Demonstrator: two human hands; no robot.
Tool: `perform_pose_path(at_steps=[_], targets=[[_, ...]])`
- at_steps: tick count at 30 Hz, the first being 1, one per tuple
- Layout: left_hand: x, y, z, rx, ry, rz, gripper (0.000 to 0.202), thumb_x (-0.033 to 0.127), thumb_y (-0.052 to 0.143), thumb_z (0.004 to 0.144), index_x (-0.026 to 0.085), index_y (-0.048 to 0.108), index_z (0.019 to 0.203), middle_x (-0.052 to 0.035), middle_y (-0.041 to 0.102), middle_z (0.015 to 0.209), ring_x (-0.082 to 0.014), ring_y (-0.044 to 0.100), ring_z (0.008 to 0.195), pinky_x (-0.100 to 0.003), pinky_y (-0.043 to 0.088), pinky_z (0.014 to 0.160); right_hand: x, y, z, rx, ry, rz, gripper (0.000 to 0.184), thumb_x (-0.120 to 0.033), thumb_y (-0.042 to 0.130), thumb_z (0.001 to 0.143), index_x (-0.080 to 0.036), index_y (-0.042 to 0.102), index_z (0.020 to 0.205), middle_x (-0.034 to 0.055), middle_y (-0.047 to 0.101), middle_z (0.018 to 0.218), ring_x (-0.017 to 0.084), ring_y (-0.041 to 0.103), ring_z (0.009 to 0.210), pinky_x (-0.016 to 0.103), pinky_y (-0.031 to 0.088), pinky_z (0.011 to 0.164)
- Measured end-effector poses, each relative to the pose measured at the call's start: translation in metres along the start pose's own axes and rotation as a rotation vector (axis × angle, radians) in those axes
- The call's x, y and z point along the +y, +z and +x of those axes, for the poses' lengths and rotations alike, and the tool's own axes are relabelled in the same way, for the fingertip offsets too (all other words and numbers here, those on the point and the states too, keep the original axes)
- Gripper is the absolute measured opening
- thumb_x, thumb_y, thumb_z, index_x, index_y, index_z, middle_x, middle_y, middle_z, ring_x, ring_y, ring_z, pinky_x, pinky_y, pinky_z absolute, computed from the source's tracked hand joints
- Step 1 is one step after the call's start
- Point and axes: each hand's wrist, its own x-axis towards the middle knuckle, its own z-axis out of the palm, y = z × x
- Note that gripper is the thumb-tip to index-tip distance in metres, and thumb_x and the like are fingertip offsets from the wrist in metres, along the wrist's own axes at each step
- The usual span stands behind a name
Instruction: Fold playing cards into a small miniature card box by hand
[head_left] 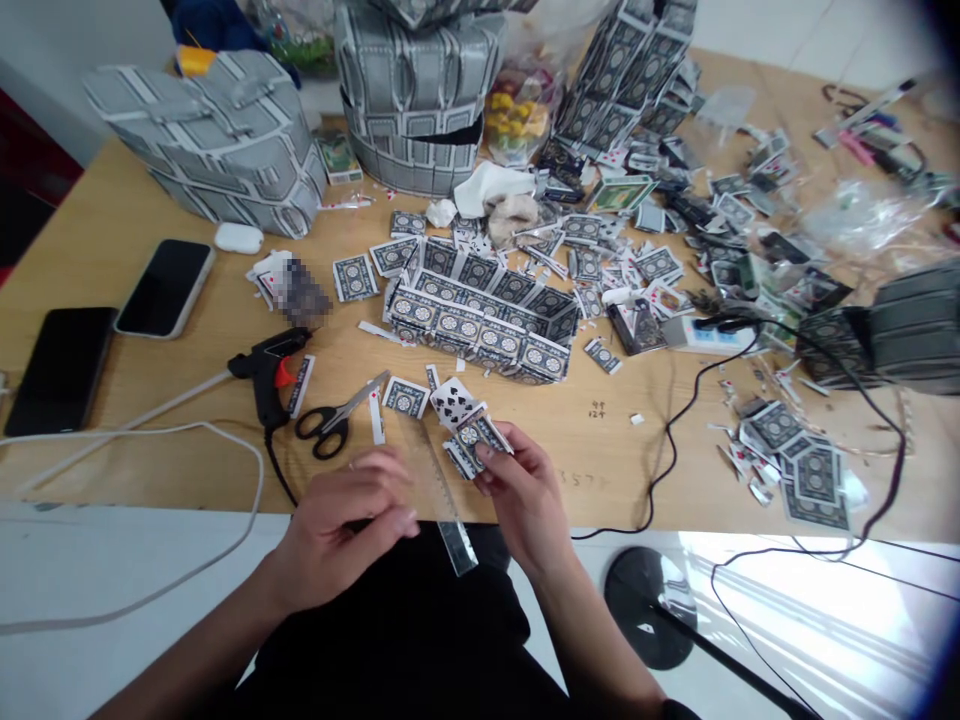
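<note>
My right hand [525,495] pinches a few playing cards [466,425] at the fingertips, with a spade face showing on top. My left hand [345,530] hangs curled at the table's front edge, and nothing shows in its fingers. A clear plastic ruler [442,490] lies between my hands, running over the table edge. Just ahead of my left hand are black-handled scissors [324,425] and a loose patterned card [406,397]. Farther ahead, a low walled structure of glued cards [480,320] stands on the wooden table [600,440].
A black glue gun [266,375] lies at the left, near several phones' worth of clutter: two smartphones [165,288] and a white earbud case [238,238]. Large grey card-built models [416,100] stand at the back. Card scraps, plastic bags and black cables [675,430] cover the right.
</note>
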Motion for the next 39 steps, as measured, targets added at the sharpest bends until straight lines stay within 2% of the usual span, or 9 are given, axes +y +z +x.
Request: perform_pose_path(at_steps=[2,3,8,15,20,24,31,36,39], targets=[[0.000,0.000,0.003,0.040,0.070,0.075,0.019,0.010,0.070,0.098,0.025,0.077,0.107,-0.0068,0.078,0.124,-0.0241,0.072,0.123,-0.038,0.056,0.109,0.004,-0.001,-0.001,-0.003,-0.018,-0.029,0.025,-0.036,0.094,0.077,-0.020,0.080,0.090,-0.0018,0.060,0.075,0.011,0.044,0.061,0.024,0.035,0.055],[0.000,0.000,0.004,0.061,0.065,0.118,0.029,0.010,0.073,0.097,0.026,0.075,0.121,-0.0084,0.073,0.136,-0.0251,0.068,0.130,-0.040,0.054,0.114,0.006,-0.001,-0.001,-0.010,-0.026,-0.046,0.025,-0.036,0.094,0.077,-0.020,0.080,0.089,-0.0018,0.061,0.075,0.011,0.045,0.062,0.024,0.037,0.055],[0.003,0.009,0.009,0.052,-0.019,0.252,0.057,0.024,0.082,0.096,0.031,0.060,0.148,-0.0091,0.066,0.144,-0.0269,0.067,0.133,-0.042,0.054,0.117,0.010,0.002,-0.005,-0.078,-0.062,-0.145,0.026,-0.036,0.094,0.081,-0.021,0.073,0.083,-0.0025,0.063,0.070,0.012,0.050,0.061,0.024,0.042,0.057],[-0.002,0.023,0.006,0.138,-0.143,0.140,0.051,0.025,0.083,0.095,0.032,0.062,0.142,-0.0067,0.068,0.135,-0.0179,0.071,0.096,-0.033,0.061,0.094,0.003,0.010,-0.009,-0.093,-0.081,-0.234,0.042,-0.042,0.101,0.070,-0.021,0.065,0.075,-0.0027,0.066,0.066,0.013,0.055,0.058,0.026,0.045,0.056],[0.000,0.022,0.007,0.169,-0.401,-0.235,0.033,0.027,0.083,0.095,0.028,0.069,0.125,-0.0019,0.071,0.104,-0.0165,0.070,0.091,-0.026,0.060,0.083,0.008,0.006,-0.008,0.008,-0.169,-0.339,0.049,-0.040,0.106,0.060,-0.022,0.063,0.074,-0.0043,0.064,0.065,0.014,0.056,0.059,0.026,0.045,0.060],[0.000,0.019,0.013,0.128,-0.540,-0.405,0.026,0.029,0.084,0.093,0.025,0.072,0.115,-0.0001,0.070,0.098,-0.0148,0.069,0.090,-0.024,0.059,0.083,0.011,0.006,-0.008,0.052,-0.219,-0.393,0.053,-0.043,0.108,0.056,-0.022,0.062,0.073,-0.0049,0.062,0.062,0.013,0.050,0.056,0.026,0.039,0.055],[-0.006,0.021,0.009,0.097,-0.376,-0.433,0.010,0.024,0.078,0.098,0.024,0.071,0.105,-0.0013,0.067,0.104,-0.0141,0.067,0.094,-0.023,0.057,0.089,0.012,0.005,-0.008,0.037,-0.153,-0.410,0.059,-0.043,0.108,0.057,-0.024,0.055,0.072,-0.0052,0.061,0.060,0.013,0.050,0.053,0.027,0.036,0.052],[-0.013,0.025,0.005,0.059,-0.415,-0.324,0.042,0.028,0.086,0.092,0.028,0.065,0.128,-0.0022,0.073,0.109,-0.0168,0.072,0.092,-0.028,0.060,0.089,0.012,0.004,-0.004,-0.024,-0.106,-0.468,0.063,-0.044,0.108,0.057,-0.025,0.048,0.067,-0.0070,0.055,0.055,0.013,0.043,0.052,0.026,0.031,0.049],[-0.019,0.027,0.004,0.047,-0.388,-0.183,0.049,0.030,0.087,0.090,0.028,0.064,0.133,-0.0053,0.076,0.114,-0.0202,0.075,0.094,-0.031,0.061,0.087,0.007,0.008,-0.002,-0.118,-0.096,-0.500,0.054,-0.046,0.106,0.059,-0.022,0.059,0.066,-0.0049,0.058,0.059,0.013,0.045,0.056,0.027,0.034,0.052]])
